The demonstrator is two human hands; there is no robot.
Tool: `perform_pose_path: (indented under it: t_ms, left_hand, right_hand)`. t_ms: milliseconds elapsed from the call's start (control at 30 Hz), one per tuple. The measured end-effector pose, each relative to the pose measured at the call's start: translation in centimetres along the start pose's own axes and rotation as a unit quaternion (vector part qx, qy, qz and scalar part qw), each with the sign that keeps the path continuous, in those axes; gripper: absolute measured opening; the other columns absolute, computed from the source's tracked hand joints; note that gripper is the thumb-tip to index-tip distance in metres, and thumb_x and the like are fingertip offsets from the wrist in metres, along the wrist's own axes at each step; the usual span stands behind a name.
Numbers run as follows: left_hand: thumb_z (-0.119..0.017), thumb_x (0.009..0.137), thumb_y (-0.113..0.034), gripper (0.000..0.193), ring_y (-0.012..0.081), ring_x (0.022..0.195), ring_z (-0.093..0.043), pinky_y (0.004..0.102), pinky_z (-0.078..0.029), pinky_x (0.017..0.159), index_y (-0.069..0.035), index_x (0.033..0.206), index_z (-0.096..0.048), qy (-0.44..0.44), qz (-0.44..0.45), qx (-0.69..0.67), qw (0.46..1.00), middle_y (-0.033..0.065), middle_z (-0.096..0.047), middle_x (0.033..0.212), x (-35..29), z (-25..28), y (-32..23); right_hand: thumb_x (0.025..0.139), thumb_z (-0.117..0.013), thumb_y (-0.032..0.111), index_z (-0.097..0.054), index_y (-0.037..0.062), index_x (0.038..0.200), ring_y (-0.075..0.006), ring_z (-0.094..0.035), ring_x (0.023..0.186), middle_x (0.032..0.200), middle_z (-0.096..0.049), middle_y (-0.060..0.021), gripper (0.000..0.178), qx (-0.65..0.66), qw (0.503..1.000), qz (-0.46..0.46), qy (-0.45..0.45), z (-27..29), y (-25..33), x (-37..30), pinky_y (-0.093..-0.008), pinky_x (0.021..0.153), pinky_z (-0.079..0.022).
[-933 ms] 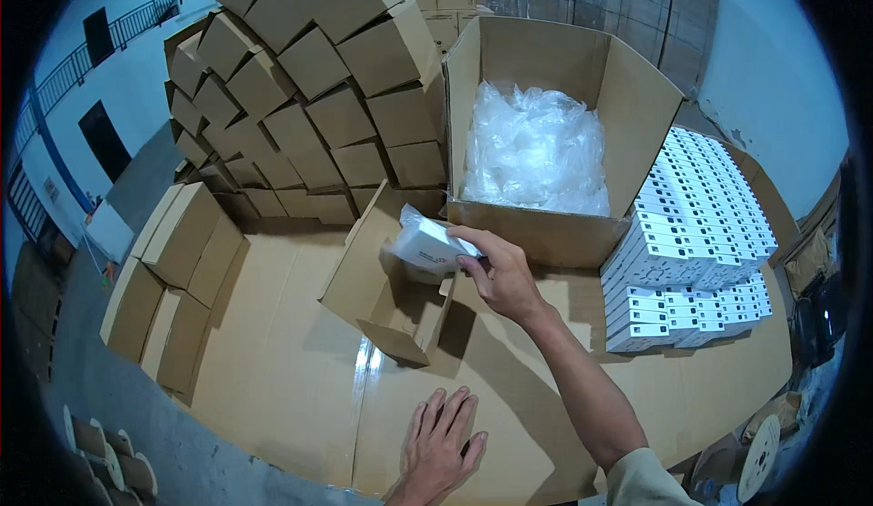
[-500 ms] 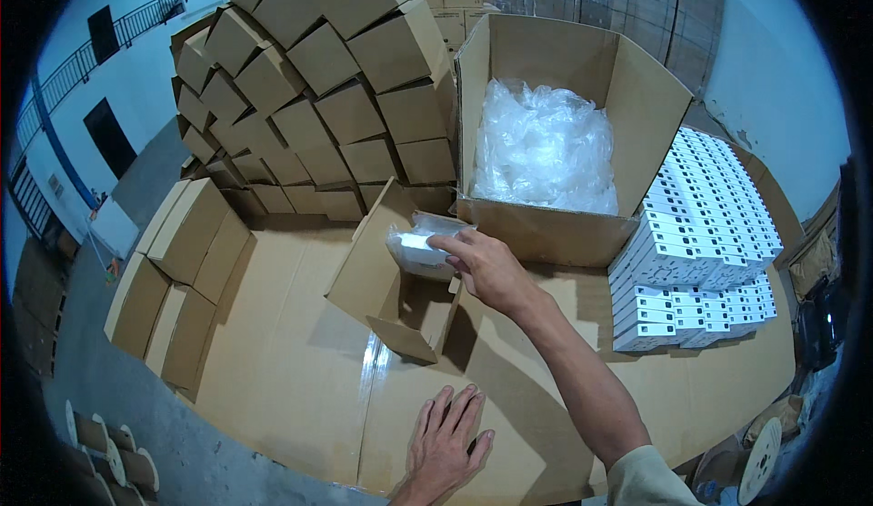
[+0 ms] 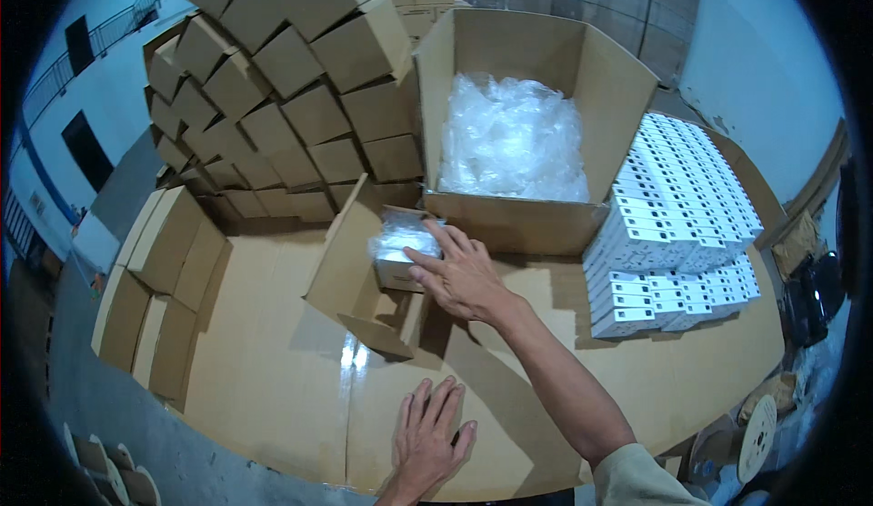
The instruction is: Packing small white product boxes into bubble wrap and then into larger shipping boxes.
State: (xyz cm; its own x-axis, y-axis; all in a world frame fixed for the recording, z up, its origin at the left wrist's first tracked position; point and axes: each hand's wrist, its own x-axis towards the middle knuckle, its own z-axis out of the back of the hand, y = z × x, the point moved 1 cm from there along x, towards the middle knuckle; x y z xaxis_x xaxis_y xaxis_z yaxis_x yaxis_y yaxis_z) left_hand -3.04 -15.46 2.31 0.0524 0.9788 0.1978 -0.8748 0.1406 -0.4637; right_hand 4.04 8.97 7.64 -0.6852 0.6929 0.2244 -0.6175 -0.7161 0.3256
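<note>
The plastic-wrapped white box now sits inside the open carton at mid-frame, lower than the tilted hold earlier, its long axis seemingly left to right. The right hand touches it, grip unclear; the left hand lies flat, apart, at lower centre.

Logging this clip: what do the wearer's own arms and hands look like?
The right hand and left hand are both ungloved, with no jewellery showing. A plain, pale grey-khaki sleeve covers the upper part of the right arm, leaving the forearm bare. No left sleeve is in view.
</note>
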Motion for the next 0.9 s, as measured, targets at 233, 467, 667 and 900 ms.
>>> perform_pose_path:
  t_ms: [233, 467, 667, 900]
  left_hand:
    - [-0.071, 0.088, -0.029, 0.061, 0.0416, 0.137, -0.041, 0.0551, -0.032, 0.114, -0.005, 0.141, -0.053, 0.001, -0.024, 0.033, 0.999, 0.0149, -0.050, 0.147, 1.2, -0.8, 0.2]
    - [-0.066, 0.093, -0.022, 0.059, 0.0429, 0.142, -0.036, 0.0517, -0.032, 0.117, -0.003, 0.145, -0.047, 0.023, -0.046, 0.013, 0.999, 0.0183, -0.045, 0.150, 5.8, -2.9, 0.3]
    - [-0.063, 0.095, -0.020, 0.054, 0.0441, 0.140, -0.039, 0.0503, -0.031, 0.119, -0.001, 0.143, -0.050, -0.027, -0.122, -0.003, 0.992, 0.0202, -0.047, 0.150, 11.2, -4.3, 1.1]
    - [-0.062, 0.095, -0.014, 0.051, 0.0426, 0.142, -0.038, 0.0493, -0.030, 0.120, 0.001, 0.142, -0.051, 0.015, -0.109, -0.018, 0.994, 0.0205, -0.046, 0.151, 15.7, -4.7, -0.2]
  right_hand:
    - [0.108, -0.036, 0.048, -0.028, 0.0240, 0.161, -0.0416, -0.029, 0.148, 0.166, -0.019, -0.0207, 0.059, 0.093, 0.995, 0.020, -0.031, -0.5, -0.3, -2.0, -0.0528, 0.119, -0.029]
    - [0.108, -0.040, 0.041, -0.027, 0.0184, 0.161, -0.0443, -0.035, 0.144, 0.164, -0.023, -0.0229, 0.059, 0.125, 0.992, -0.007, -0.010, 1.8, -0.3, -8.5, -0.0510, 0.118, -0.033]
    - [0.104, -0.052, 0.036, -0.032, 0.0157, 0.158, -0.0422, -0.044, 0.137, 0.156, -0.037, -0.0232, 0.061, 0.108, 0.994, -0.027, 0.012, 4.6, -1.5, -17.0, -0.0498, 0.114, -0.038]
    - [0.100, -0.059, 0.033, -0.055, 0.0097, 0.142, -0.0395, -0.066, 0.103, 0.114, -0.069, -0.0228, 0.048, 0.097, 0.992, -0.079, 0.030, 11.1, -5.2, -28.6, -0.0490, 0.092, -0.052]
